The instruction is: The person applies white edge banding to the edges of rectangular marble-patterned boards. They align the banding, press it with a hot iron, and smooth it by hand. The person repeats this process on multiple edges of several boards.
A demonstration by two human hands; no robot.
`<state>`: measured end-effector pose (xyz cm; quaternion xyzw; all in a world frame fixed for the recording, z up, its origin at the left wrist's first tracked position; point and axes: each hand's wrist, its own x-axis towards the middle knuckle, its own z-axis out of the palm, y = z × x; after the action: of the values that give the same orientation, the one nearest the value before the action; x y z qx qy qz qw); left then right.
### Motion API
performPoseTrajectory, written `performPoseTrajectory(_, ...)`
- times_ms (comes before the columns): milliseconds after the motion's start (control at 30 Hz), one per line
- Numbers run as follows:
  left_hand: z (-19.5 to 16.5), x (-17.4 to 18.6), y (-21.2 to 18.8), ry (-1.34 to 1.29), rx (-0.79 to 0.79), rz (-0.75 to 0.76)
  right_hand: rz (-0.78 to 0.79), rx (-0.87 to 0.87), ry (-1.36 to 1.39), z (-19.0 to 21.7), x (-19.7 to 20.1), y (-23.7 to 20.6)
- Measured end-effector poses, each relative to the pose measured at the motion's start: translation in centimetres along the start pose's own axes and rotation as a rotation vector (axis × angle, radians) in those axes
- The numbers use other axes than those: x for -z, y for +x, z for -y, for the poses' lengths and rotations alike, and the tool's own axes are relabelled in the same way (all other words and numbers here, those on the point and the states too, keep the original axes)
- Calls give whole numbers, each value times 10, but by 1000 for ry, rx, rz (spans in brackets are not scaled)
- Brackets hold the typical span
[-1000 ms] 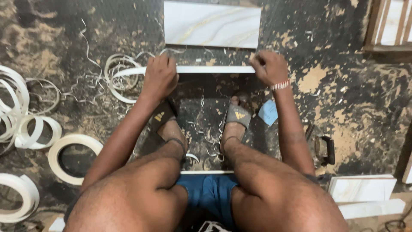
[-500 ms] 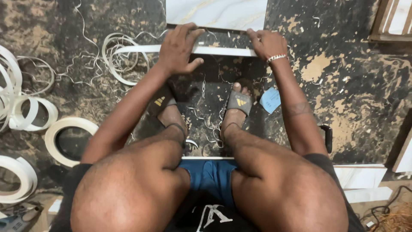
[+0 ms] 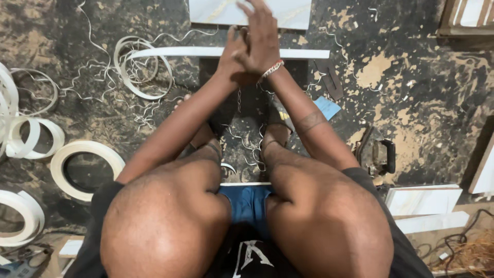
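— Long white strip (image 3: pixel 195 52) lying flat on the dark floor (image 3: pixel 411 103), just past the feet, beneath the raised hands.
— Hands?
— Left hand (image 3: pixel 232 51) and right hand (image 3: pixel 262 38) pressed together above the strip, fingers loose, gripping nothing.
— White marbled panel (image 3: pixel 293 13) beyond, coils of white edge tape (image 3: pixel 77 164) and curled shavings (image 3: pixel 128 98) to the left.
— Best handled, probably, by brushing shavings aside and pressing evenly along the strip, both palms flat.

one head-worn view looks steeply down, close over the knees (image 3: pixel 247 226), toward the floor (image 3: pixel 411 103) ahead.
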<state>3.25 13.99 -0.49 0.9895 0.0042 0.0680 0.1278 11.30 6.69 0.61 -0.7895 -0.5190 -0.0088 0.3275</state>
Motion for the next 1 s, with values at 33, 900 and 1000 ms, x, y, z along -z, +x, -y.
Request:
performPoseTrajectory(33,2,2,-3,86,20,-166,99,48,-95,1,5,-4)
performPoseTrajectory(900,44,18,-43,67,-55,-184,335,-349,-440,-18,42,-1)
performPoseTrajectory(1000,23,12,-21,-163,59,-127,99,-109,-413,8,15,16)
